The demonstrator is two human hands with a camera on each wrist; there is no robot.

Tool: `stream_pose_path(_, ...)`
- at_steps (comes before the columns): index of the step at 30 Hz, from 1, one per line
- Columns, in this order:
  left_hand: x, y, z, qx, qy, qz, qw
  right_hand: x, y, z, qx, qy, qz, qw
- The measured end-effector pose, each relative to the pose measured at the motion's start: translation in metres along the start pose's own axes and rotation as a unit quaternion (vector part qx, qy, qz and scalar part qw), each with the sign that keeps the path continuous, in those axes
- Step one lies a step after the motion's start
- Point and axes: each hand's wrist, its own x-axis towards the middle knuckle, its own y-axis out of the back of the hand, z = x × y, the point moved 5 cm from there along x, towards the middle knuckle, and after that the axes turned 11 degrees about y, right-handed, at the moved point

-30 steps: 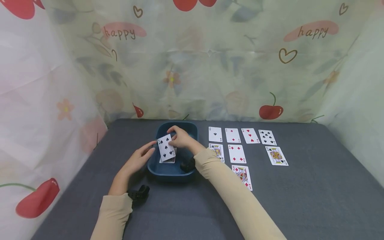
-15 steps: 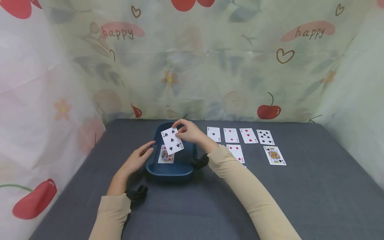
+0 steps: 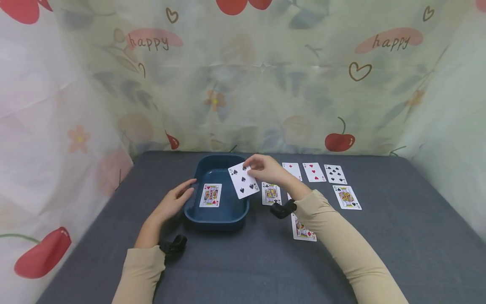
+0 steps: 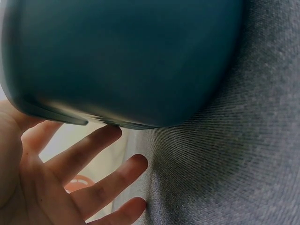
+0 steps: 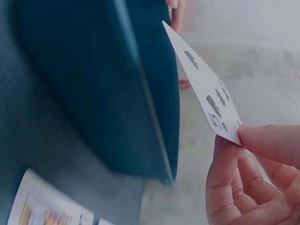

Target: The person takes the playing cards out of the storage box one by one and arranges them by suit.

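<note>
My right hand [image 3: 267, 169] pinches a five of spades [image 3: 243, 180] by its corner between thumb and fingers. The playing card is face up over the right rim of a dark blue plastic bin [image 3: 214, 220]. In the right wrist view, the card [image 5: 206, 89] slants beyond the bin's wall [image 5: 93, 93]. A king of hearts [image 3: 210, 195] lies inside the bin on the left. My left hand [image 3: 172, 204] is at the bin's left side, thumb and index fingertip near the rim. The left wrist view shows its fingers [image 4: 93, 145] extended and spread against the bin's outer wall [image 4: 122, 61].
To the right, face-up cards lie in columns: a two of diamonds [image 3: 292, 169], a three of hearts [image 3: 314, 172], a seven of spades [image 3: 335, 174], a king of spades [image 3: 347, 197], a king of clubs [image 3: 271, 194] and a king of diamonds [image 3: 301, 230]. My right forearm hides others. Printed curtains [image 3: 262, 105] surround the grey table.
My right hand has lifted the five of spades off the king of hearts and carried it right to the bin's right rim. My left hand has stayed at the bin's left side.
</note>
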Motion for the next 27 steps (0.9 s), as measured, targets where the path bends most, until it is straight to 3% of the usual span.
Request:
stream_pose_path(17, 0.001, -0.001, -0.001, 0.014, 0.005, 0.009, 0.9998, -0.071, 0.057, 0.045, -0.024, -0.002, 0.034, 0.999)
stream_pose_path(27, 0.0, -0.001, 0.0, 0.014, 0.015, 0.008, 0.9998, -0.113, 0.079, 0.065, -0.047, -0.06, 0.057, 0.995)
